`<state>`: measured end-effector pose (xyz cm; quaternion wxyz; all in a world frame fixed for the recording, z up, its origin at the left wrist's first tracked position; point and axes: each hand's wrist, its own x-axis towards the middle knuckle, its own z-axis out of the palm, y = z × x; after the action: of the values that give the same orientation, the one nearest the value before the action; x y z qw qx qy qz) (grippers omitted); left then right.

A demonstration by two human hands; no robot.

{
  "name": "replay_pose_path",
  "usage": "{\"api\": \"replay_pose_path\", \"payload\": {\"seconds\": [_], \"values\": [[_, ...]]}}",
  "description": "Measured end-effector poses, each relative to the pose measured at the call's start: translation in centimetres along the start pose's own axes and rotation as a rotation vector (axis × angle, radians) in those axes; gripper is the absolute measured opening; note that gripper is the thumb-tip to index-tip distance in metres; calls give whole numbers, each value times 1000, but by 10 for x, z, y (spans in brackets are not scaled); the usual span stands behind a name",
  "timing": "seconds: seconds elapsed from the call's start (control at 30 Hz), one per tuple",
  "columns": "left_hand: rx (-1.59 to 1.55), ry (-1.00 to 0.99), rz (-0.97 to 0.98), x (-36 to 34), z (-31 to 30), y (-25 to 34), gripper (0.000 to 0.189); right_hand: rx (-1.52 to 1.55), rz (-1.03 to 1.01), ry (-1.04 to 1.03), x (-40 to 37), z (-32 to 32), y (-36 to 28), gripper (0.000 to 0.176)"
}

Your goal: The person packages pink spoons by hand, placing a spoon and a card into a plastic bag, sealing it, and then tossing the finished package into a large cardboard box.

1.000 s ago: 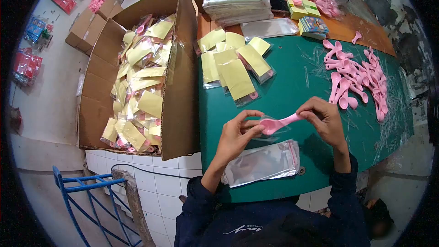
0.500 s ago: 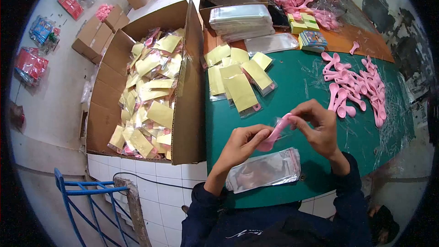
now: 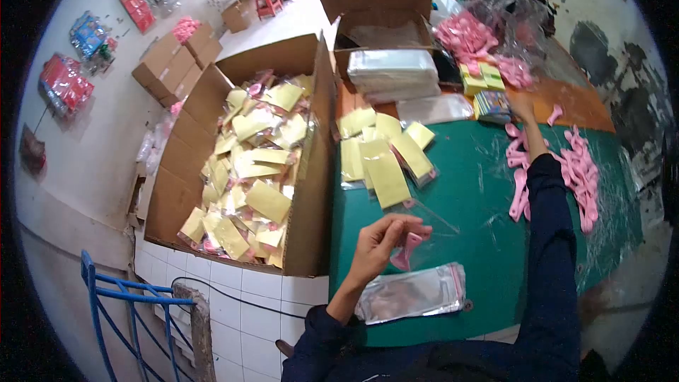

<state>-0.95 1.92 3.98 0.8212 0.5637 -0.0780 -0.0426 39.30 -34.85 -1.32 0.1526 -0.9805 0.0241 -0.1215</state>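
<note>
Above the near part of the table, my left hand (image 3: 376,249) is closed on a pink spoon (image 3: 403,258), its fingers pinching it, with some clear plastic showing beside it. Just below lies a pile of clear plastic bags (image 3: 414,293). My right arm is stretched far forward, and my right hand (image 3: 522,107) is at the right side of a stack of printed cards (image 3: 491,107); its fingertips are mostly hidden. Loose pink spoons (image 3: 581,177) are heaped beside and below my right forearm, which covers part of them.
Left of the table stands a large cardboard box (image 3: 166,194) filled with yellow-card packets. More packets (image 3: 385,173) lie on the green tabletop (image 3: 467,191). Behind are stacked clear bags (image 3: 392,74), yellow card blocks (image 3: 482,78) and a pink spoon heap (image 3: 467,35). A blue metal rail (image 3: 134,279) stands lower left.
My right hand has let go of the spoon and reached forward to the card stack. My left hand keeps hold of the spoon. The view has tilted up, so things sit lower.
</note>
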Motion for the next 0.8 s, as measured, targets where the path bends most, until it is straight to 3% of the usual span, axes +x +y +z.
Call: {"api": "replay_pose_path", "payload": {"seconds": [0.07, 0.17, 0.2, 0.3, 0.37, 0.43, 0.5, 0.6, 0.7, 0.8], "values": [[-13, 23, -28, 2, -4, 2, 30, -18, -1, -17, -23, -7, -17, 43], [-27, 70, -97, 3, -4, 2, 30, -262, -196, 595, -53, -14, -44, 31], [-1, 84, -117, 5, -3, 3, 30, -214, -334, 644, -61, -26, -56, 34], [0, 101, -149, 5, -2, 0, 30, 206, -392, 341, -45, -16, -44, 34], [-2, 106, -140, 7, -2, -3, 30, 941, -252, -143, -136, -80, -120, 22], [17, 108, -125, 8, -4, -7, 29, 1088, -366, -440, -206, -117, -157, 16], [43, 100, -120, 9, -3, -6, 29, 1186, -322, -613, -258, -144, -174, 14], [87, 115, -123, 7, 1, -4, 29, 859, -394, -615, -288, -166, -180, 15], [153, 68, -108, 5, 1, -12, 28, 682, -660, -402, -296, -168, -182, 16], [324, -9, -199, 3, 2, -6, 27, 609, -640, -409, -300, -174, -181, 20]]}}
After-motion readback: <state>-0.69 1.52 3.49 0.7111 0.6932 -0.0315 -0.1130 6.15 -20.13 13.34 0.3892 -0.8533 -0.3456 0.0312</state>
